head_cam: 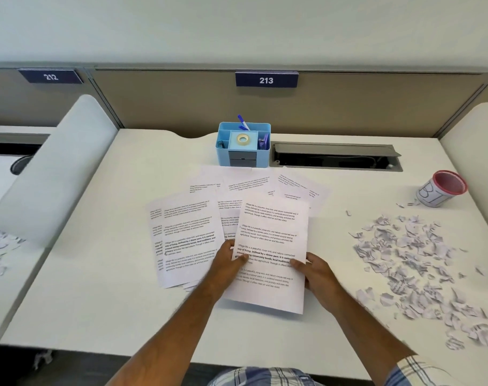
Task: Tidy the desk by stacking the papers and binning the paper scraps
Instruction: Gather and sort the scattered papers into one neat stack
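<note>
Thin printed sheet (270,246), flat and rectangular, pinched at both edges by curled fingers (238,259).

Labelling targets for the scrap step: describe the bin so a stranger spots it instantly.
Start at the grey cable hatch at the back of the white desk, then go right. The bin is a small white cup lying tilted beyond the paper scraps, with a red rim and handwritten letters.

The white counter (98,274) has a smooth matt finish. The white printed paper sheet (270,246) pinched between the left hand (231,263) and right hand (318,277) looks thin and matt. Right of the right hand lie ragged torn paper scraps (412,263); beyond both hands stands a light blue smooth plastic organiser (244,157) beside a grey brushed-metal cable hatch (334,150).
</note>
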Motion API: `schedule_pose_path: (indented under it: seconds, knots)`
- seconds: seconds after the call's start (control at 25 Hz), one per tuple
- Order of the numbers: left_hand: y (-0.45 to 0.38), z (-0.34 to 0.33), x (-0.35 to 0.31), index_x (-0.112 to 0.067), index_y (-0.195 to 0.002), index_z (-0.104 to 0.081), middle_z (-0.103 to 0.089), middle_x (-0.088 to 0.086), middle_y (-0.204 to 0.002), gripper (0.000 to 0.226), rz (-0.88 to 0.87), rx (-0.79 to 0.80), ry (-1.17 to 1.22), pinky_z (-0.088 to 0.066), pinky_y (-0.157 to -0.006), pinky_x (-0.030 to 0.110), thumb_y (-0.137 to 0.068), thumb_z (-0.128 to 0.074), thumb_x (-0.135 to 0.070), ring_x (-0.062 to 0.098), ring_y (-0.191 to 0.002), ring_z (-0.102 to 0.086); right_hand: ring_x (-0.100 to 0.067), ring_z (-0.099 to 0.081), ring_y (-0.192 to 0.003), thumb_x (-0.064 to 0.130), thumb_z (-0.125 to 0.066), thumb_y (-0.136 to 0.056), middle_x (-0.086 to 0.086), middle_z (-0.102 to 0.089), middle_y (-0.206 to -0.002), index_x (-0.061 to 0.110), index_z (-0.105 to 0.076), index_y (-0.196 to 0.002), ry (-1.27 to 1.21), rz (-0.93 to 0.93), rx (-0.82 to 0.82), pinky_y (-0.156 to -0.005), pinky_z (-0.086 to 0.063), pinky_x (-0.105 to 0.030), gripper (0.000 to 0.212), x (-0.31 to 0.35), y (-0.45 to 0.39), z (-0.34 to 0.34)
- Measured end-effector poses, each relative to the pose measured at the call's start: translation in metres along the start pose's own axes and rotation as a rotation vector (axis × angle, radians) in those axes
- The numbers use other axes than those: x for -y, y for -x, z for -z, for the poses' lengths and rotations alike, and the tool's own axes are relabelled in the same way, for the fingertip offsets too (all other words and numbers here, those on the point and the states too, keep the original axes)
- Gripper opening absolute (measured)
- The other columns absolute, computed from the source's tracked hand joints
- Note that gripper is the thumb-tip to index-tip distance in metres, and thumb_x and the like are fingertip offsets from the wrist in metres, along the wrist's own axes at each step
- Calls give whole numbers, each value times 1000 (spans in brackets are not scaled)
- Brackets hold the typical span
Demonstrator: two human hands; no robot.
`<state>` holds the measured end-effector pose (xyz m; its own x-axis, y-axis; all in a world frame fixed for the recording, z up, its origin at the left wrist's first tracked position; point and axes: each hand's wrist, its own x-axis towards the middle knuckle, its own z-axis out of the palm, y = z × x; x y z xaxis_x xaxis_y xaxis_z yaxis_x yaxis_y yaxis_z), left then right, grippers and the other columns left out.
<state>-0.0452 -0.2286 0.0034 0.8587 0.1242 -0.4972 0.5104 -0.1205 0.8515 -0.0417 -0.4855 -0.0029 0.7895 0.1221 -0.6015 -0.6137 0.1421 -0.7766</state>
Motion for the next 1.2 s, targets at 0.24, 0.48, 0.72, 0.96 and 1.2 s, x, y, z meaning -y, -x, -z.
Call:
schedule_pose_path:
  seconds: [0.24,0.48,0.72,0.96,1.2]
  knots:
    - [-8,34,9,-16,-115,-55,-67,3,-110,34,6,-266,-110,-49,-76,25,-92,-79,-15,25,-105,-68,-26,-77,-96,13,-74,-94,-2,-80,-105,15,-69,-117,242,66,-66,-87,-59,-53,24,-8,-8,-9]
    - [-14,86,38,-8,-138,-50,-52,15,-139,81,139,-644,-472,-43,-105,54,-78,-90,-43,41,-131,-48,-25,-77,-94,11,-75,-93,-4,-79,-108,13,-71,-113,294,57,-111,-88,-61,-51,20,-22,-11,1]
    - [-19,106,54,-6,-134,-46,-50,16,-135,94,257,-672,-657,-46,-99,56,-68,-91,-57,40,-127,-49,-22,-78,-90,8,-74,-93,-5,-79,-106,10,-70,-111,326,66,-154,-83,-62,-42,19,-22,-13,-6]
    - [-19,110,58,-8,-134,-50,-52,17,-134,92,228,-700,-583,-46,-101,56,-67,-95,-50,42,-126,-50,-18,-78,-87,9,-70,-96,1,-80,-100,12,-70,-109,309,50,-146,-69,-59,-31,14,-21,-10,-13]
    - [-20,114,57,-11,-140,-50,-53,16,-138,87,203,-676,-538,-43,-104,57,-72,-94,-42,42,-130,-48,-19,-77,-91,12,-70,-97,3,-80,-104,16,-71,-111,323,42,-129,-80,-62,-40,15,-22,-10,-19]
